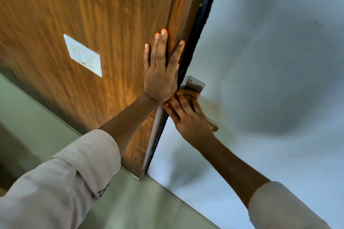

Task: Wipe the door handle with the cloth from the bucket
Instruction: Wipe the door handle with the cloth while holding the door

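Note:
A metal door handle with its screwed backplate [194, 84] sits on a pale blue-grey door [270, 61]. My right hand [189, 120] presses an orange-brown cloth [190, 95] against the handle just below the backplate. The lever's tip [214, 127] sticks out past my knuckles. My left hand [160, 72] lies flat with fingers spread on the wooden panel [93, 5], right beside the dark door edge [197, 33]. The bucket is not in view.
A white switch plate [83, 55] is fixed on the wooden panel to the left of my left hand. A brownish smear [210, 103] marks the door beside the handle. Green floor [130, 202] runs below both arms.

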